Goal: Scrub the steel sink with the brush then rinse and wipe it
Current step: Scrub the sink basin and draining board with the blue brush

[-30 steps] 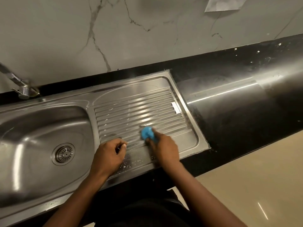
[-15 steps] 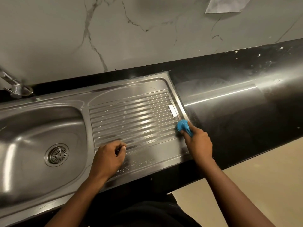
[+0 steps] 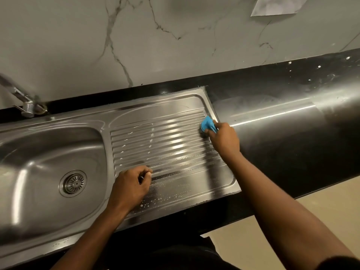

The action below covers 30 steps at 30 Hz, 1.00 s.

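A steel sink fills the left and middle: its bowl [image 3: 44,152] with a round drain [image 3: 73,183] lies left, its ribbed drainboard [image 3: 165,141] right. My right hand [image 3: 224,140] grips a small blue brush [image 3: 207,123] and presses it on the drainboard's far right corner. My left hand [image 3: 132,184] rests on the near part of the drainboard with its fingers curled under; nothing shows in it. Soapy droplets dot the drainboard's near strip.
A steel tap [image 3: 23,102] stands at the back left behind the bowl. Black stone counter [image 3: 292,137] runs to the right of the sink, with white specks at the far right. A marble wall [image 3: 175,45] rises behind. Beige floor [image 3: 321,201] lies below right.
My right hand has carried the blue brush from the middle of the drainboard out to its right edge and then up to the far right corner. My left hand has stayed put.
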Tool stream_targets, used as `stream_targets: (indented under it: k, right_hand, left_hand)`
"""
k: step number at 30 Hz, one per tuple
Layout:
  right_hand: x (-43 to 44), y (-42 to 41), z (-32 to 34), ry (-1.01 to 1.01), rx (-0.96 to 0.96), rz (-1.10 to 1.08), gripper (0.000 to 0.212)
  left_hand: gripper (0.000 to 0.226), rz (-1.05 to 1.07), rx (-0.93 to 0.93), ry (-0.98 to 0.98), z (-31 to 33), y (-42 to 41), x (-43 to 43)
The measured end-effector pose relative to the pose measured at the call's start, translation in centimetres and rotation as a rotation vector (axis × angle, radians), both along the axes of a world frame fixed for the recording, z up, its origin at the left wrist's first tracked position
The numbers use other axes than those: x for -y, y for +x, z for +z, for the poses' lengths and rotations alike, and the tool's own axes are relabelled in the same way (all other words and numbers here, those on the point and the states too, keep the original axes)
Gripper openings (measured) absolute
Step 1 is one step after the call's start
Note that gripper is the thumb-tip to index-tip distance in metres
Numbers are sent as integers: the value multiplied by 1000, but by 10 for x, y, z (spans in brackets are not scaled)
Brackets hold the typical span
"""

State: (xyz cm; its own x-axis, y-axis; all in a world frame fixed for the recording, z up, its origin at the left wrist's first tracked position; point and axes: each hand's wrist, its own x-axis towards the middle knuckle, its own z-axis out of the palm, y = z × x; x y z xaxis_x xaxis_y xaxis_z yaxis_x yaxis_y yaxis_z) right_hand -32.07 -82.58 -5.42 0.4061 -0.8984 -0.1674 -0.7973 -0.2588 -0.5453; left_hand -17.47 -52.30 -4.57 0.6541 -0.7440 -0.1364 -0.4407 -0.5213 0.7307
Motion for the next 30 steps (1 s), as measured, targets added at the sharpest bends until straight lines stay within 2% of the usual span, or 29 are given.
stream_targets:
  k: [5,8,13,19,22,25,28,30]
  right_hand:
    - [-72,-46,-3,22,-9,17,49]
    - [-106,-37,-11,50,11,85,52]
    - [-87,-9,-9,-22,10,164,55]
    - [-25,-4,6,-28,-5,-16,48]
    - [-57,8,1,17,43,-8,44]
    - [-121,37,-10,44,84,110,47]
    - [-177,68,-6,57,38,308,53]
    - [-189,70,-2,67,-3,367,55]
  left_hand:
    - [12,14,-1,-12,-5,3,-2]
    - [12,12,-15,-18,-6,4,-2]
    - [12,26,-1,-26,-1,8,-8]
    - [12,33,8,-25,-1,9,-28]
    - [11,41,14,-16,-1,9,-38]
    - [11,62,26,-3,-1,10,-44]
    - [12,54,28,2,1,14,-48]
    - [13,49,32,3,3,18,-49]
